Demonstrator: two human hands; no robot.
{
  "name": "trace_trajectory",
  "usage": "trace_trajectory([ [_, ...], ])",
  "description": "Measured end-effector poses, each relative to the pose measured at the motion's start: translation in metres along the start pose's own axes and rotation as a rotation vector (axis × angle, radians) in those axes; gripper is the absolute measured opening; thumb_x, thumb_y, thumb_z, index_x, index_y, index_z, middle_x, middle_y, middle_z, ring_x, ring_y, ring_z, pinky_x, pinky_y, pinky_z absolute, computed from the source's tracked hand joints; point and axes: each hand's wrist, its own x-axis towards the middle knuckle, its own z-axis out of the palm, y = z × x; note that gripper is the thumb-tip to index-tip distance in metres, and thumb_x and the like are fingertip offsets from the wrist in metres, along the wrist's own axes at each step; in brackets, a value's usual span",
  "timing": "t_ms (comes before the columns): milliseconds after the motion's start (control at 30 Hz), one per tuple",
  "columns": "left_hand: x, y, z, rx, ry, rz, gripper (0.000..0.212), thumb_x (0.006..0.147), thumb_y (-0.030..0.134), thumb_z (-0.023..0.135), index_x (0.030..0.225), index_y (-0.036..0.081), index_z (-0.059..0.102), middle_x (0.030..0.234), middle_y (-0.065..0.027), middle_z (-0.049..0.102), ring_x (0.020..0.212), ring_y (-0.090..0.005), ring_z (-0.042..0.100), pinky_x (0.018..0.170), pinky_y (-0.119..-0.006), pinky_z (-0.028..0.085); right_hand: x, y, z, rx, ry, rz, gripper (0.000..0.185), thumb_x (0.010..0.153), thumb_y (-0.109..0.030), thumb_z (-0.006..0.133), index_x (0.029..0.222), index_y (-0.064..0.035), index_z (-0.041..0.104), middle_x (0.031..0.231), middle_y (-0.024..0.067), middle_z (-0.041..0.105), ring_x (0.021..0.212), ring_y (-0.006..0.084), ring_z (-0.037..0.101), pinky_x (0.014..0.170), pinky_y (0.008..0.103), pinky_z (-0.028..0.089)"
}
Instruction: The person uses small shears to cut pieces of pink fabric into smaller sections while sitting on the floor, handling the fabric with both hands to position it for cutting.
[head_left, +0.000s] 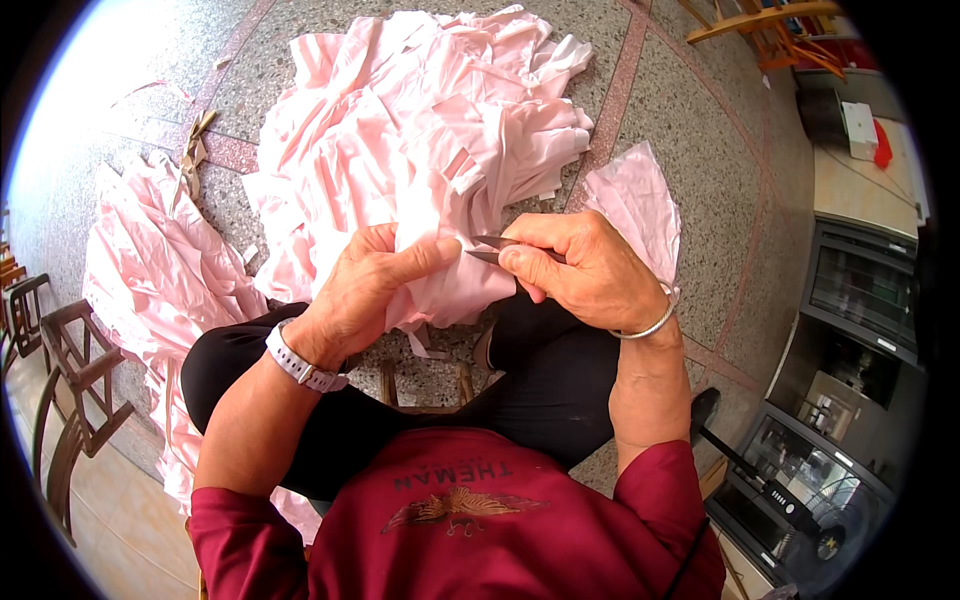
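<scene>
My left hand (375, 281) pinches a piece of pale pink fabric (457, 292) between thumb and fingers, above my lap. In my right hand (592, 266) is a pair of dark metal thread snips (484, 255). Their two blades point left, slightly apart, close to my left thumb tip and over the cloth. My right palm hides the rest of the snips. Beyond both hands spreads a large heap of pink fabric pieces (360, 142), and the held piece lies against its near edge.
To the left, a second pink fabric pile (161, 255) runs past my knee. A crumpled pink piece (637, 202) lies right on the terrazzo floor (697, 142). Wooden chairs (82, 367) stand at left. Dark glass-fronted cabinets (862, 281) and a fan (829, 540) are at right.
</scene>
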Motion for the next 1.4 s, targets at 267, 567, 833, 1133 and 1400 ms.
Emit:
trace_trajectory([
  [267,0.001,-0.007,0.003,0.0,0.019,0.053,0.014,0.093,0.016,0.065,0.096,0.002,0.069,0.082,-0.002,0.068,0.066,-0.0085,0.061,0.056,-0.023,0.048,0.004,0.001,0.005,-0.02,-0.03,-0.017,0.021,0.095,-0.014,0.06,0.079,-0.0013,0.063,0.06,-0.0017,0.053,0.055,0.0046,0.046,0.052,0.0234,0.037],
  [567,-0.011,-0.006,-0.002,0.271,-0.043,0.111,0.005,0.089,0.005,0.067,0.092,0.001,0.069,0.078,-0.0011,0.067,0.066,-0.0076,0.06,0.057,-0.022,0.047,0.005,-0.003,0.002,0.074,-0.3,-0.092,0.015,0.088,-0.013,0.065,0.085,0.002,0.064,0.061,0.0102,0.054,0.055,0.012,0.047,0.053,0.0298,0.041],
  [833,-0.018,-0.004,0.009,0.284,-0.018,0.233,0.005,0.089,0.007,0.067,0.087,0.003,0.067,0.074,0.0024,0.064,0.065,-0.0042,0.057,0.056,-0.022,0.044,0.004,-0.006,0.025,0.099,-0.223,-0.358,0.014,0.089,-0.011,0.064,0.081,0.0007,0.061,0.059,0.0115,0.054,0.052,0.0183,0.05,0.053,0.0327,0.043],
  [1133,-0.004,-0.006,-0.012,0.273,0.084,0.105,0.014,0.093,0.011,0.059,0.103,0.003,0.066,0.079,0.0018,0.064,0.059,-0.0058,0.053,0.052,-0.022,0.041,0.001,-0.013,0.01,0.122,-0.442,-0.443,0.012,0.088,-0.01,0.067,0.089,0.0014,0.066,0.073,0.0116,0.065,0.06,0.0217,0.064,0.053,0.0295,0.046],
  [1400,-0.002,-0.002,-0.003,-0.106,-0.13,0.059,0.022,0.092,0.018,0.064,0.107,0.003,0.065,0.093,-0.0034,0.068,0.075,-0.0101,0.063,0.067,-0.025,0.052,0.001,0.008,0.0,0.263,0.176,-0.089,0.019,0.096,-0.016,0.06,0.089,0.0009,0.063,0.064,-0.0034,0.05,0.055,0.0022,0.043,0.05,0.0194,0.034],
])
